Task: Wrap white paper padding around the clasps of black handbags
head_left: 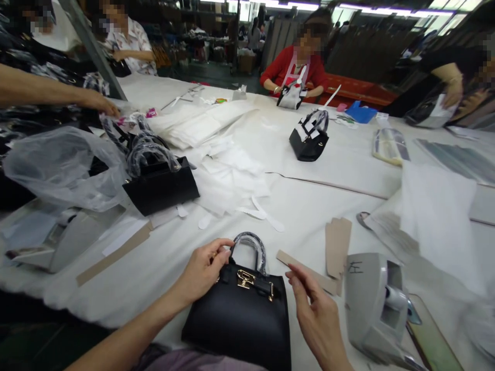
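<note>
A small black handbag [240, 319] with a gold clasp and a plastic-wrapped handle lies flat on the white table [301, 206] at the near edge. My left hand [203, 270] grips the bag's top left corner by the base of the handle, fingers curled closed on it. My right hand [317, 314] hovers just right of the bag, fingers loosely extended and apart, holding nothing; its fingertips are near the bag's upper right corner and a tan card strip [309, 275].
A grey tape dispenser [377, 306] stands at the right, another grey device [62, 242] at the left. Black handbags [160, 185] [309, 139], white paper sheets [228, 170], clear plastic bags [62, 167] and tan card pieces [337, 245] lie around. Other people work along the far and left sides.
</note>
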Available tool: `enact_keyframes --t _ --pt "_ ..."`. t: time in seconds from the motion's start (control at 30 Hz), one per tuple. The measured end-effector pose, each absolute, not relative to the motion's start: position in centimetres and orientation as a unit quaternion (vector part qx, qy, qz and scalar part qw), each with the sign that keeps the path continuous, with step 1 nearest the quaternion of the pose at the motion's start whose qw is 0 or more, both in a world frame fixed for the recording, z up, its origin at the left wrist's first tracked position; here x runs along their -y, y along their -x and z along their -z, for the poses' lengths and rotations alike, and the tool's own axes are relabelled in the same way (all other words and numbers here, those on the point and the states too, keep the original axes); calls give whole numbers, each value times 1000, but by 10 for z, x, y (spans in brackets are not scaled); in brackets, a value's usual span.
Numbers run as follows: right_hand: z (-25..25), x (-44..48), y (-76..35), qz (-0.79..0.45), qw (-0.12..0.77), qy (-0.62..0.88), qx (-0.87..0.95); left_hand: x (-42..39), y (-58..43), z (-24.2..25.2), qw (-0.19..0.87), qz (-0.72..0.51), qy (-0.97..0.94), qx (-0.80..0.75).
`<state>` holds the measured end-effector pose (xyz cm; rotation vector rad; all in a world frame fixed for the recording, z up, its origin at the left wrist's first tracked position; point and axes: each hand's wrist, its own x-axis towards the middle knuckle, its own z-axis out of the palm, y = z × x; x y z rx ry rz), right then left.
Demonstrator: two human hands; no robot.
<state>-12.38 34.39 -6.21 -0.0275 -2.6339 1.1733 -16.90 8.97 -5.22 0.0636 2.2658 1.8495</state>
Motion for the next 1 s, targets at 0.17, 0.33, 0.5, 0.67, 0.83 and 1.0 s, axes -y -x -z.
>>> enact_keyframes --t 0.17,0.33,0.5,0.67,0.83,1.0 --pt "54 -320 132 -281 54 -229 930 -92 157 56 105 -680 46 -724" --pt "51 -305 142 -203 -25 -259 944 -92 153 60 77 -688 60 -719" --pt "50 -305 147 -270 -64 -242 930 -91 151 65 42 -703 102 -702" --pt "60 -299 148 -318 -19 -221 922 -89 153 65 27 -722 141 -677" --pt "66 -302 146 -406 53 -143 901 -88 154 66 39 -737 148 -659" --pt "73 -311 135 -466 111 -7 878 -88 148 69 45 -716 148 -681"
